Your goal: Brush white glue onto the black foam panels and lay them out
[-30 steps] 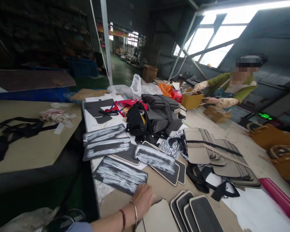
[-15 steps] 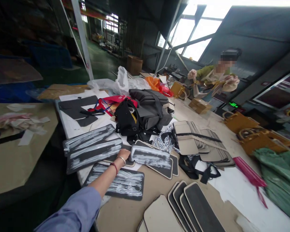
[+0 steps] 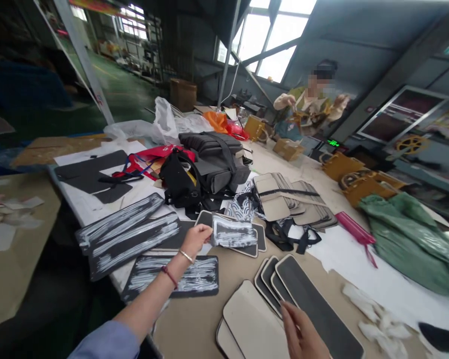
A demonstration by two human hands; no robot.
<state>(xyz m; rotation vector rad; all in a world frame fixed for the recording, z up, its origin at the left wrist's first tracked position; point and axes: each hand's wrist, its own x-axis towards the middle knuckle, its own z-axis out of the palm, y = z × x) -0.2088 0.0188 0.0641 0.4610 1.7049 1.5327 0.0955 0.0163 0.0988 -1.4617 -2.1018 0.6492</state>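
Observation:
My left hand [image 3: 197, 239], with a bracelet and a red cord at the wrist, pinches the left end of a dark panel [image 3: 234, 232] streaked with white. This panel is over other beige-edged panels lying on the table. My right hand [image 3: 303, 329] is at the bottom, fingers stretched out, over a fanned stack of dark panels with beige edges [image 3: 314, 299]; whether it touches them I cannot tell. Left of it are plain beige panels [image 3: 250, 319]. More white-streaked dark panels [image 3: 172, 274] lie around my left forearm, which partly covers one.
A black bag [image 3: 181, 174] and a strapped dark grey bundle [image 3: 213, 159] stand mid-table. Beyond are banded beige panels [image 3: 273, 197], a pink pouch [image 3: 353, 227] and green cloth [image 3: 407, 239]. Across the table, a person [image 3: 310, 104] handles something tan near mustard bags [image 3: 344, 167].
My right hand has come into view at the bottom right. My left hand still grips the streaked panel, now slightly farther right over the other panels. The view has turned right.

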